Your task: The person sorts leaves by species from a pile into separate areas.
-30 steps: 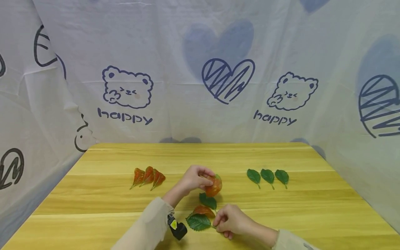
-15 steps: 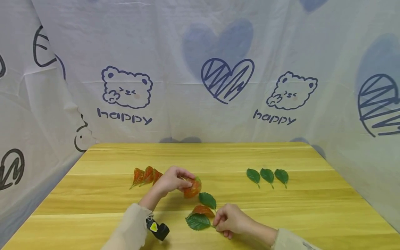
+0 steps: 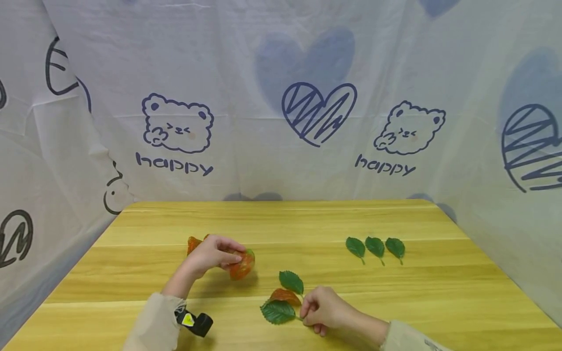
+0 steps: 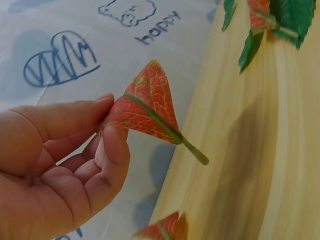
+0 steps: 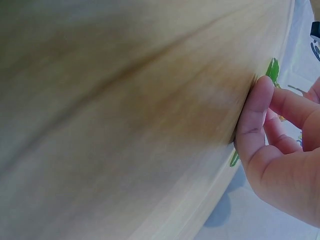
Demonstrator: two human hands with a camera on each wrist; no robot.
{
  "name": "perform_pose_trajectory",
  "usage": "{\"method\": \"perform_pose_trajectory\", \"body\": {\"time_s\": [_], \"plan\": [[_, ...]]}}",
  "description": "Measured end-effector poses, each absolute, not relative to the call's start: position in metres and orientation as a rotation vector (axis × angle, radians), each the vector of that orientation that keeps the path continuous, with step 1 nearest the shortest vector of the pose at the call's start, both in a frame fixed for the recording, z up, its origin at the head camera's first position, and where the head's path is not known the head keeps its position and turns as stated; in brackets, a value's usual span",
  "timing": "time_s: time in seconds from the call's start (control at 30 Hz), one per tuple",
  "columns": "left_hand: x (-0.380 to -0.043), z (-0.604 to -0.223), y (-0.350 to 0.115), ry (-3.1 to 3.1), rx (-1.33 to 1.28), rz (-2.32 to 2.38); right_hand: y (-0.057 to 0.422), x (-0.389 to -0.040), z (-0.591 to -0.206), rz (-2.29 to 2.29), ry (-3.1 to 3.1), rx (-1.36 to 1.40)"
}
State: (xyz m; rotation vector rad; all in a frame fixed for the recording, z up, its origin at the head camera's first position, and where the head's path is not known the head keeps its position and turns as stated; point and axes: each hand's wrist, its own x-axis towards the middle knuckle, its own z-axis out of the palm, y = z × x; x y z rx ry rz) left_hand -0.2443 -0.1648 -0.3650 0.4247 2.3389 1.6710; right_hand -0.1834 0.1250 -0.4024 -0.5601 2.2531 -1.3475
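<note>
In the head view my left hand [image 3: 215, 253] pinches a red leaf [image 3: 242, 265] by its edge between thumb and fingers, held above the table. The left wrist view shows this leaf's green midrib and stem [image 4: 195, 150] pointing away from the fingertips. My right hand [image 3: 327, 309] has its thumb and curled fingers at the stem of a dark green leaf [image 3: 277, 312] in the cluster at the front middle. A folded red leaf [image 3: 285, 296] lies just behind that one, and a second green leaf [image 3: 291, 281] lies further back.
Red leaves [image 3: 192, 243] lie at the left, mostly hidden behind my left hand. Three green leaves [image 3: 375, 247] lie in a row at the right on the wooden table [image 3: 439, 302]. A printed white curtain [image 3: 246, 146] hangs behind the table.
My left hand has carried the red leaf leftward, away from the cluster, and now covers much of the left red leaves. The right hand has stayed in place.
</note>
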Motion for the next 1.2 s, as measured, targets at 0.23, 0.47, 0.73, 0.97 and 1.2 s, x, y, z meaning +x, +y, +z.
{"method": "perform_pose_trajectory", "body": {"time_s": [0.23,0.47,0.73,0.97,1.2], "plan": [[-0.239,-0.364,-0.192,2.353,0.378,1.683,0.125,-0.183,-0.402,-1.35,2.248,-0.562],[-0.232,-0.362,-0.218,2.402,0.311,1.66,0.125,-0.183,-0.404,-1.344,2.263,-0.567],[-0.227,-0.362,-0.24,2.422,0.235,1.639,0.125,-0.184,-0.403,-1.342,2.255,-0.561],[-0.226,-0.365,-0.258,2.448,0.204,1.575,0.125,-0.184,-0.403,-1.352,2.239,-0.556],[-0.224,-0.365,-0.268,2.49,0.17,1.501,0.125,-0.185,-0.403,-1.343,2.246,-0.56]]}}
